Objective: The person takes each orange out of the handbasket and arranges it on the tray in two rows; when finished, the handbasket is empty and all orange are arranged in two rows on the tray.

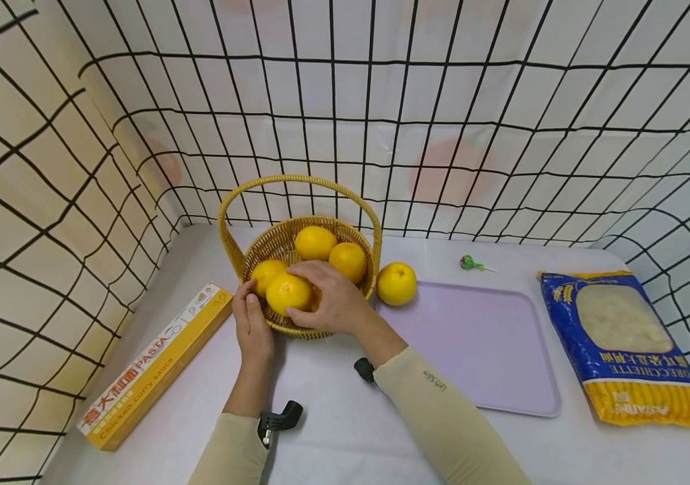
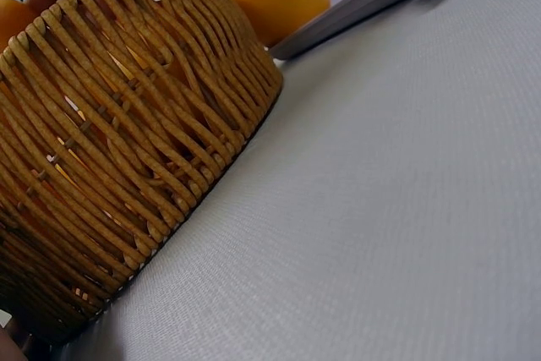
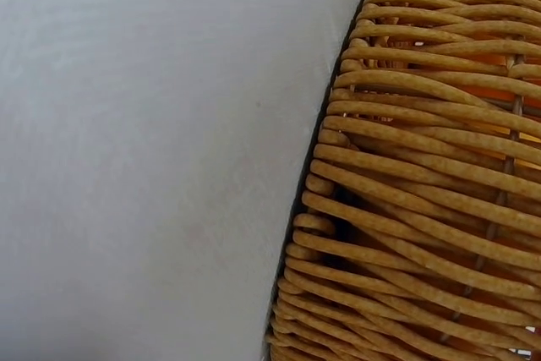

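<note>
A round wicker basket (image 1: 284,330) with a tall arched handle (image 1: 296,179) holds several oranges, among them one at the back (image 1: 315,242) and one at the right (image 1: 348,261). My right hand (image 1: 333,300) grips an orange (image 1: 288,294) between thumb and fingers, over the basket's front part. At the left rim, my left hand (image 1: 254,333) holds the basket, its fingertips bent over the edge beside another orange (image 1: 268,273). Both wrist views are filled largely by the woven wall (image 2: 127,116), also close up at the right wrist (image 3: 439,175).
Right of the basket sits a loose orange (image 1: 397,283) against a lilac tray (image 1: 478,350). A lollipop (image 1: 472,263) lies behind the tray, and a blue-and-yellow pasta bag (image 1: 626,347) at far right. A long pasta box (image 1: 153,367) lies left. Black wire mesh (image 1: 333,121) surrounds the table.
</note>
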A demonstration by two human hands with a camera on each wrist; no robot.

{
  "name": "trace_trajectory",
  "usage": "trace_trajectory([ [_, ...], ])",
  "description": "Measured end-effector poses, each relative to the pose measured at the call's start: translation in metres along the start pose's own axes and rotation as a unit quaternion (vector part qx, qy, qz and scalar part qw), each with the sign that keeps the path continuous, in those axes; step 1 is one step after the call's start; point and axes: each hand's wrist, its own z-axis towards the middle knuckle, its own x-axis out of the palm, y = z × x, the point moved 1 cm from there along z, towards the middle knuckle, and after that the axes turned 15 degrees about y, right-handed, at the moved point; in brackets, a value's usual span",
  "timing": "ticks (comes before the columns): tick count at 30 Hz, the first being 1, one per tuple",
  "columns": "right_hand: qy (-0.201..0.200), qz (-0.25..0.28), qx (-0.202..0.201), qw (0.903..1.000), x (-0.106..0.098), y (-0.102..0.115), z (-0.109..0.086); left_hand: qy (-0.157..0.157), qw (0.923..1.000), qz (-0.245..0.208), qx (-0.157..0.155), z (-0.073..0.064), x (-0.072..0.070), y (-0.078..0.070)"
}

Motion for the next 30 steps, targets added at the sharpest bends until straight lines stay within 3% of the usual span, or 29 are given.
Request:
trace_trajectory([
  [13, -0.043, -0.003, -0.033, 0.9985, 0.001, -0.002, -0.001, 0.008, 0.9999, 0.008, -0.008, 0.001, 0.000, 0.000],
  [22, -0.044, 0.028, 0.004, 0.9986, -0.004, 0.002, -0.002, 0.007, 0.9998, 0.011, -0.016, 0.001, 0.000, 0.000],
  [30, -0.041, 0.024, 0.033, 0.9983, -0.016, 0.015, -0.008, 0.003, 0.9999, 0.008, -0.010, 0.000, 0.000, 0.001],
])
